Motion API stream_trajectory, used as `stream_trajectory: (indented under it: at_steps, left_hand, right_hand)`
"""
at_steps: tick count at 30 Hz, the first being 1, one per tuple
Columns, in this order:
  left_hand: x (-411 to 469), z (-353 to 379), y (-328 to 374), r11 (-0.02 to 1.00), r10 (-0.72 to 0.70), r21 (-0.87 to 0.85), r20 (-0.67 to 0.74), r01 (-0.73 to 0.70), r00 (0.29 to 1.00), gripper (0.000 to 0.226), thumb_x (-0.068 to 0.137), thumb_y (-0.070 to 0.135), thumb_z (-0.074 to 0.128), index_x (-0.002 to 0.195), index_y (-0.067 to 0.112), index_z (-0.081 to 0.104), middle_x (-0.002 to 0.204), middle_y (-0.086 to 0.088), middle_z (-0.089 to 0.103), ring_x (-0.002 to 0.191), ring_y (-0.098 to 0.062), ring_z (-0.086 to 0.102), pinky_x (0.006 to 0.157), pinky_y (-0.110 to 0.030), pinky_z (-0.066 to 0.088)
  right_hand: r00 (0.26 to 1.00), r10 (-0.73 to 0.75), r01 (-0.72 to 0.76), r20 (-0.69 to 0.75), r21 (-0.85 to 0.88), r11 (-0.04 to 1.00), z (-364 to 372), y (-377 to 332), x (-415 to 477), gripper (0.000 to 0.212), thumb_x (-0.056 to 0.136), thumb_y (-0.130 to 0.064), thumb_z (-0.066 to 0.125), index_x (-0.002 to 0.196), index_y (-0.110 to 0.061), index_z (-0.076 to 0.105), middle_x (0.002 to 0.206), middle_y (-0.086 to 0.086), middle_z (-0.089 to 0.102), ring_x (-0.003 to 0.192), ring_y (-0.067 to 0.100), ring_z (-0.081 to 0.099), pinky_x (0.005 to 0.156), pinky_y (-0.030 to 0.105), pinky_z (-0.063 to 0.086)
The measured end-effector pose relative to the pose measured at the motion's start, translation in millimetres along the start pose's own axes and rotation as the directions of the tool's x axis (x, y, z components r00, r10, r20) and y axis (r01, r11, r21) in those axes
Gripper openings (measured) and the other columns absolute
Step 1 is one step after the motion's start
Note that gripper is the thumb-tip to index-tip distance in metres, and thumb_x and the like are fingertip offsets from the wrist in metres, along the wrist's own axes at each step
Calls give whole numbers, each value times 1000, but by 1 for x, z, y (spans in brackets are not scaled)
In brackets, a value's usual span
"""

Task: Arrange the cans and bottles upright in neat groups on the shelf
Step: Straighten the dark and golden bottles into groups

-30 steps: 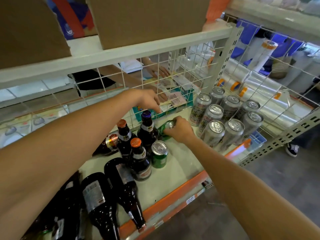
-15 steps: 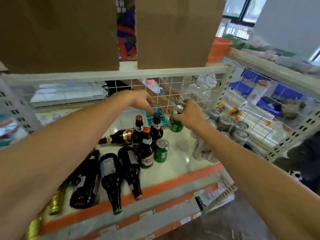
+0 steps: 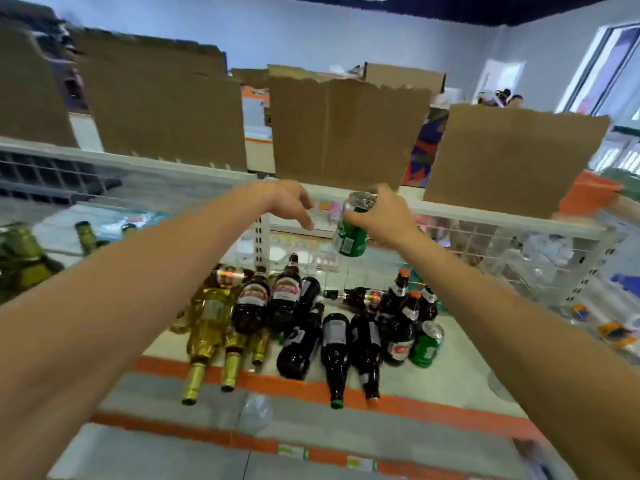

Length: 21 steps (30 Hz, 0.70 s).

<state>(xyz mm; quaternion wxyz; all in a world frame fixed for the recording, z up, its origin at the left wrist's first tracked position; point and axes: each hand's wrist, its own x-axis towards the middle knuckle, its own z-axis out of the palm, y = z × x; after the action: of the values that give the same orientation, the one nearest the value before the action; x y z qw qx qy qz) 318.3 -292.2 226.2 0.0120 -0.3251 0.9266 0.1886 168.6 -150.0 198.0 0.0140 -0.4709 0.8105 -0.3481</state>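
Note:
My right hand (image 3: pixel 384 216) grips a green can (image 3: pixel 351 233), held upright in the air above the shelf (image 3: pixel 457 386). Just left of the can, my left hand (image 3: pixel 289 202) hovers with its fingers spread and nothing in them. Below, a second green can (image 3: pixel 426 344) stands on the shelf beside three upright small dark bottles (image 3: pixel 401 327). Several dark bottles (image 3: pixel 334 344) and golden bottles (image 3: pixel 207 323) lie on their sides, necks over the orange front edge (image 3: pixel 433 408). Two brown bottles with red labels (image 3: pixel 285 296) lean behind them.
A white wire grid (image 3: pixel 485 244) backs the shelf. The upper shelf rail (image 3: pixel 485 211) carries cardboard sheets (image 3: pixel 343 133). More green-gold bottles (image 3: pixel 24 258) sit at the far left. A lower shelf (image 3: pixel 242 455) runs under the orange strip. The silver cans are out of view.
My right hand lifted the green can off the shelf to the height of the upper rail. The view swung up and left, bringing in the lying bottles and losing the silver cans.

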Motion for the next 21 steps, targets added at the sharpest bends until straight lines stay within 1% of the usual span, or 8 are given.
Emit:
stream_trajectory:
  at_steps: [4,6,8,10,13,16,19,21]
  left_hand:
    - [-55,-24,-80,991,-133,14,-39,133,990,66,88,39,72,143,13,47,145,-6,49,130,-25,49,108,-38,39]
    - [-86,-36,-125,978,-207,16,-61,208,976,67,86,40,73,142,14,48,144,-5,50,128,-25,50,109,-41,39]
    - [-119,-49,-168,962,-269,21,-81,272,960,66,86,40,72,142,15,48,143,-5,51,127,-25,51,109,-42,40]
    - [-156,-63,-212,943,-331,11,-92,334,939,67,87,40,73,143,14,48,144,-5,50,128,-25,50,108,-42,41]
    - [-207,-81,-272,911,-409,5,-123,412,904,68,85,44,73,142,15,49,143,-5,51,127,-26,51,108,-41,41]
    - [-254,-94,-330,877,-476,-23,-172,479,863,66,83,44,75,139,16,53,140,-5,54,123,-26,54,108,-42,42]
    - [-297,-102,-380,848,-527,-58,-190,526,828,67,83,43,75,140,16,52,141,-3,53,125,-25,52,110,-44,39]
    - [-321,-104,-407,834,-550,-72,-199,547,811,66,85,42,73,141,17,51,142,-3,52,127,-25,50,111,-43,38]
  right_hand:
    - [989,-107,102,103,47,994,54,-80,1,80,78,-45,76,139,-8,42,132,11,56,113,28,58,93,45,53]
    - [977,-163,157,135,53,986,82,-121,-1,77,76,-47,75,135,-8,45,128,11,59,108,29,59,90,46,53]
    - [962,-211,200,174,77,977,110,-163,-5,71,76,-47,75,130,-8,48,123,11,60,103,27,59,87,45,54]
    - [945,-255,236,204,109,966,139,-208,-12,70,79,-44,75,131,-6,46,125,12,58,107,28,57,86,41,52]
    - [919,-323,294,225,155,943,178,-268,-24,73,79,-42,76,133,-3,46,127,12,56,107,26,55,77,32,43]
    - [884,-391,350,256,193,917,216,-325,-37,67,77,-45,77,124,-6,50,118,10,59,102,24,57,73,32,43]
    - [844,-454,398,285,233,887,250,-379,-53,62,80,-42,77,122,-5,50,115,11,60,105,28,58,82,40,52]
    - [820,-493,432,291,250,866,270,-411,-63,63,81,-41,77,123,-2,51,118,15,61,108,30,59,87,43,52]
